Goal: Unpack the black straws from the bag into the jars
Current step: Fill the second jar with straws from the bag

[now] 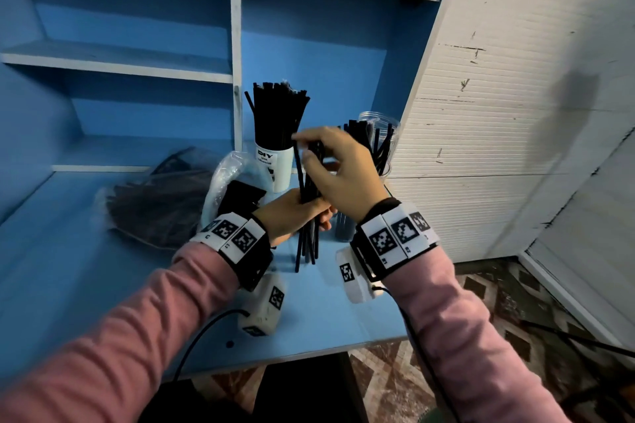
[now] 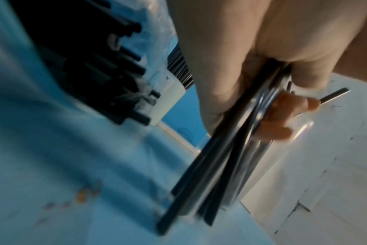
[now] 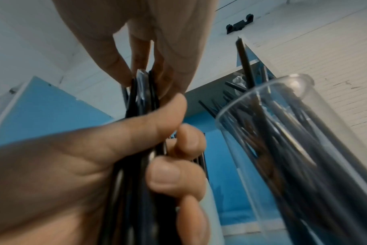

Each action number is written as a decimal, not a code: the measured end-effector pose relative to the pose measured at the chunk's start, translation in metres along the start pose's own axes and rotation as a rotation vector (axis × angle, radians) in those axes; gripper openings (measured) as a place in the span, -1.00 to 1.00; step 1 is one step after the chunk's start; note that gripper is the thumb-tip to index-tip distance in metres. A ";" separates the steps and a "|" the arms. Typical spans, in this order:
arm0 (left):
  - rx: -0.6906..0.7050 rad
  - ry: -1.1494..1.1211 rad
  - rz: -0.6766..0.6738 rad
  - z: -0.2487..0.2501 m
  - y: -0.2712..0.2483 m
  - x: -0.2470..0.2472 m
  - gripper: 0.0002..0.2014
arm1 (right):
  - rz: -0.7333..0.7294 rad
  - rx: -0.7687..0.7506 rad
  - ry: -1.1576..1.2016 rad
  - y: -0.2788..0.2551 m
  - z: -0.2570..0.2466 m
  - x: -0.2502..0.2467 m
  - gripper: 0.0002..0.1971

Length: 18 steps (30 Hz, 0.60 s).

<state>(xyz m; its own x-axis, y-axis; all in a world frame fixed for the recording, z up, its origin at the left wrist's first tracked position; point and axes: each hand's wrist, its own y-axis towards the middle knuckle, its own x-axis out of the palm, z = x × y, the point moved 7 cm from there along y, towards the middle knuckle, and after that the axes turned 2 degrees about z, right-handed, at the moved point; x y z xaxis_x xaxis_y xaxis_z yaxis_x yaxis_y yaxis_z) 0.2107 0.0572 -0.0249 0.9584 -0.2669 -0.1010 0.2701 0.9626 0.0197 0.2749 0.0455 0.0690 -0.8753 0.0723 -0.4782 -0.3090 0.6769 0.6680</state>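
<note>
My left hand (image 1: 302, 213) grips a bundle of black straws (image 1: 307, 244) around its middle, upright above the blue desk. My right hand (image 1: 302, 148) pinches the bundle's top ends between thumb and fingertips. The left wrist view shows the left hand (image 2: 268, 99) wrapped round the straws (image 2: 210, 174). In the right wrist view the right hand (image 3: 144, 77) holds the straw tops (image 3: 136, 116) above the left hand (image 3: 168, 132). A white cup (image 1: 278, 165) full of straws stands behind. A clear jar (image 1: 381, 144) (image 3: 304, 132), partly filled, is at the back right. An open clear bag (image 1: 233, 182) of straws lies to the left.
A second plastic bag (image 1: 158, 203) of dark straws lies further left on the blue desk (image 1: 103, 285). Blue shelves (image 1: 137, 62) rise behind. A white panelled wall (image 1: 498, 113) borders the desk's right side. The desk's front edge (image 1: 309, 354) is near me, with a patterned floor below.
</note>
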 end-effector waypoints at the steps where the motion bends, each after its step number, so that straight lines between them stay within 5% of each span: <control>1: -0.011 0.039 -0.016 -0.004 0.001 0.001 -0.76 | -0.022 0.004 -0.013 -0.004 0.003 0.004 -0.77; 18: 0.037 0.156 -0.150 -0.016 -0.001 0.007 -0.73 | -0.052 -0.125 -0.106 -0.009 0.001 -0.003 -0.67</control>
<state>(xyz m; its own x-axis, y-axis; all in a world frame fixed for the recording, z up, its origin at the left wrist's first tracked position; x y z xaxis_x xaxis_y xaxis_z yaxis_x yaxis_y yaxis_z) 0.2156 0.0547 -0.0412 0.8820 -0.3939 -0.2585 0.4148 0.9095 0.0293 0.2806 0.0403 0.0638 -0.8148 0.1207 -0.5670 -0.4027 0.5856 0.7035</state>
